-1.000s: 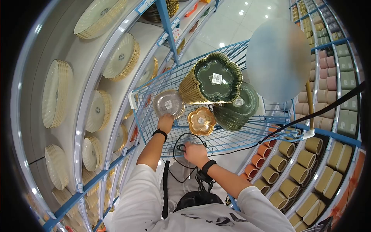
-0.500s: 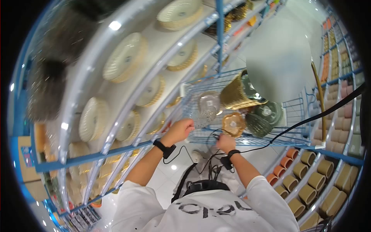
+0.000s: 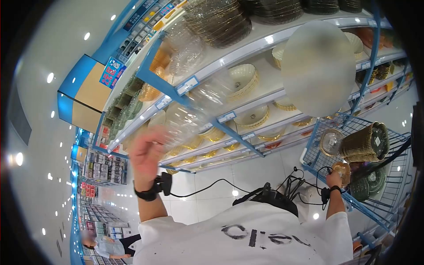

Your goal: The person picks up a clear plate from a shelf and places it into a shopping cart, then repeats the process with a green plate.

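My left hand (image 3: 149, 150) is raised by the shelf and smeared by motion. Its fingers curl at the edge of a clear ribbed plastic basket (image 3: 190, 117), also blurred, which spreads up and right across the shelf fronts. Low on the right, my right hand (image 3: 334, 179) is closed at the near rim of a blue wire shopping cart (image 3: 311, 154). Inside the cart are a clear basket (image 3: 331, 141), a stack of gold-and-dark baskets (image 3: 364, 143), an amber bowl (image 3: 342, 171) close to my right fingers, and green ribbed bowls (image 3: 360, 189).
Tiered shelves hold white gold-rimmed bowls (image 3: 243, 79), stacked dark baskets (image 3: 218, 22) and clear ones (image 3: 181, 48). A blue shelf post (image 3: 163, 88) stands near my left hand. Black cables (image 3: 221, 180) link my wrists to my waist. A person (image 3: 110, 247) is at lower left.
My left hand has left the cart and swung up and left to the shelf with the clear basket. My view has turned left; my right hand stays at the cart.
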A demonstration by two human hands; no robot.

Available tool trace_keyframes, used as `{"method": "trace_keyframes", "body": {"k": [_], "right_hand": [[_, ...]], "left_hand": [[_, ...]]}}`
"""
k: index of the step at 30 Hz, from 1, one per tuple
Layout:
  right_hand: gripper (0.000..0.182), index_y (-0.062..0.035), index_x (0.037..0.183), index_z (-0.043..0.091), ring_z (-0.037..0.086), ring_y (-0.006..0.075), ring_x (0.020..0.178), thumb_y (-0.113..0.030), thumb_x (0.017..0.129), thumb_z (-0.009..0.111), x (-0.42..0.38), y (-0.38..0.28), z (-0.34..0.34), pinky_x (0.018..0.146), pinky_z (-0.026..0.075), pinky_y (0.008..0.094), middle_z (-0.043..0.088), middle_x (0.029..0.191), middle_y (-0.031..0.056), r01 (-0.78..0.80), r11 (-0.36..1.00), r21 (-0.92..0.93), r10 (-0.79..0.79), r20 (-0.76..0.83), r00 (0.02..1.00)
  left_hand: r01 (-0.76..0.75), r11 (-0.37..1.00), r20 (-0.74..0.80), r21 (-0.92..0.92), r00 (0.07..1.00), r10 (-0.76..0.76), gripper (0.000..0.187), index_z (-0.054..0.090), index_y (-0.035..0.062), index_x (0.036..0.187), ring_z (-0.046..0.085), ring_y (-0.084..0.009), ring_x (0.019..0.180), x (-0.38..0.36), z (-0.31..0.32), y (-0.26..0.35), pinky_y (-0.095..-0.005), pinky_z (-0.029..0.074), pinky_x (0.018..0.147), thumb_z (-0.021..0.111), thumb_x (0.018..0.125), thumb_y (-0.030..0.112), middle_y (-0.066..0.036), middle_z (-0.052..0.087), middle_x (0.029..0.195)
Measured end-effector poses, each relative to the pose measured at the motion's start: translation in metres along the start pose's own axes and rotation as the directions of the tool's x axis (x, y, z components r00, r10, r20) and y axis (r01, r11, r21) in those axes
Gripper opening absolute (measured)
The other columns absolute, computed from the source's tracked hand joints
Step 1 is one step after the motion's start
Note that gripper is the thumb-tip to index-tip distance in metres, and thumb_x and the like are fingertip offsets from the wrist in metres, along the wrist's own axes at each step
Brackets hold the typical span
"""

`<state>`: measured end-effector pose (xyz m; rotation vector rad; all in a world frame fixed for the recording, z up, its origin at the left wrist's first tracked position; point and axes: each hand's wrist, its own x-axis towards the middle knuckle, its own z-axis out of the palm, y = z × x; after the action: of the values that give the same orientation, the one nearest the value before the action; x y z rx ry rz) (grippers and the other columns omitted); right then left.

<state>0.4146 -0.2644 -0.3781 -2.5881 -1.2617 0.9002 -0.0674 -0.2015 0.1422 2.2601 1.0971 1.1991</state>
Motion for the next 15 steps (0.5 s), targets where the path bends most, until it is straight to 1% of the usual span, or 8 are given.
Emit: {"method": "trace_keyframes", "body": {"k": [2, 4, 6, 8, 11, 12, 14, 15], "right_hand": [[0.029, -0.0046, 0.104, 0.070, 0.066, 0.0386, 0.097, -0.022, 0.084, 0.058, 0.004, 0.005, 0.007, 0.083, 0.053, 0.0479, 0.069, 0.102, 0.0215, 0.004, 1.000, -0.012, -0.004, -0.003, 1.000], [0.029, -0.0052, 0.104, 0.070, 0.067, 0.0387, 0.096, -0.024, 0.086, 0.058, 0.003, 0.004, 0.003, 0.083, 0.053, 0.0478, 0.069, 0.102, 0.0209, 0.003, 0.999, -0.037, -0.004, -0.015, 1.000], [0.028, -0.0052, 0.103, 0.070, 0.067, 0.0390, 0.095, -0.025, 0.087, 0.058, 0.001, 0.003, 0.000, 0.083, 0.053, 0.0479, 0.069, 0.101, 0.0210, -0.014, 0.999, -0.039, 0.014, -0.015, 1.000], [0.028, -0.0049, 0.102, 0.070, 0.067, 0.0394, 0.094, -0.025, 0.087, 0.058, 0.003, 0.006, 0.004, 0.082, 0.054, 0.0482, 0.069, 0.100, 0.0215, -0.026, 0.999, -0.030, 0.025, -0.035, 0.999], [0.027, -0.0056, 0.101, 0.070, 0.068, 0.0390, 0.093, -0.025, 0.086, 0.059, 0.005, 0.011, 0.009, 0.081, 0.054, 0.0478, 0.070, 0.099, 0.0211, -0.016, 1.000, -0.020, 0.015, -0.058, 0.998], [0.027, -0.0056, 0.101, 0.070, 0.068, 0.0390, 0.093, -0.025, 0.086, 0.059, 0.007, 0.012, 0.012, 0.081, 0.054, 0.0478, 0.070, 0.099, 0.0211, -0.020, 1.000, -0.019, 0.019, -0.061, 0.998], [0.028, -0.0060, 0.099, 0.071, 0.067, 0.0394, 0.094, -0.028, 0.086, 0.060, 0.009, 0.018, 0.018, 0.082, 0.053, 0.0492, 0.070, 0.097, 0.0215, -0.004, 1.000, 0.010, 0.005, -0.083, 0.997], [0.028, -0.0060, 0.099, 0.071, 0.067, 0.0394, 0.094, -0.028, 0.086, 0.060, 0.008, 0.018, 0.017, 0.082, 0.053, 0.0492, 0.070, 0.097, 0.0215, -0.013, 1.000, 0.006, 0.013, -0.087, 0.996]], "left_hand": [[0.006, 0.991, -0.275, 0.137, 0.961, 0.032, 0.011, 0.061, -0.0007, 0.103, 0.059, -0.0155, 0.097, 0.003, -0.027, -0.018, -0.0289, 0.046, 0.089, 0.056, 0.093, 0.000, -0.008, 0.065, 0.103], [-0.055, 0.965, -0.369, 0.257, 0.917, 0.150, 0.011, 0.061, -0.0003, 0.104, 0.059, -0.0134, 0.096, 0.037, -0.024, -0.019, -0.0266, 0.046, 0.089, 0.055, 0.095, 0.001, -0.007, 0.064, 0.106], [-0.048, 0.965, -0.364, 0.257, 0.920, 0.143, 0.011, 0.061, -0.0003, 0.105, 0.060, -0.0126, 0.094, 0.069, -0.022, -0.040, -0.0253, 0.046, 0.086, 0.055, 0.095, 0.001, -0.006, 0.065, 0.105], [-0.101, 0.939, -0.299, 0.328, 0.932, 0.205, 0.011, 0.062, 0.0011, 0.104, 0.060, -0.0105, 0.090, 0.105, -0.020, -0.068, -0.0241, 0.047, 0.083, 0.056, 0.095, 0.001, -0.004, 0.066, 0.099], [-0.113, 0.900, -0.245, 0.421, 0.941, 0.233, 0.010, 0.063, 0.0028, 0.102, 0.060, -0.0100, 0.086, 0.146, -0.021, -0.109, -0.0237, 0.047, 0.077, 0.057, 0.093, 0.003, -0.005, 0.067, 0.092], [-0.117, 0.901, -0.244, 0.417, 0.941, 0.235, 0.010, 0.063, 0.0028, 0.102, 0.060, -0.0100, 0.086, 0.152, -0.021, -0.117, -0.0237, 0.047, 0.077, 0.057, 0.093, 0.003, -0.005, 0.067, 0.092], [-0.065, 0.875, -0.226, 0.480, 0.954, 0.195, 0.010, 0.063, 0.0034, 0.101, 0.060, -0.0104, 0.082, 0.163, -0.018, -0.131, -0.0251, 0.047, 0.073, 0.058, 0.093, 0.006, -0.006, 0.066, 0.088], [-0.054, 0.878, -0.228, 0.476, 0.956, 0.182, 0.010, 0.063, 0.0025, 0.100, 0.062, -0.0164, 0.080, 0.166, -0.019, -0.141, -0.0295, 0.048, 0.071, 0.058, 0.092, 0.006, -0.009, 0.067, 0.089]]}}
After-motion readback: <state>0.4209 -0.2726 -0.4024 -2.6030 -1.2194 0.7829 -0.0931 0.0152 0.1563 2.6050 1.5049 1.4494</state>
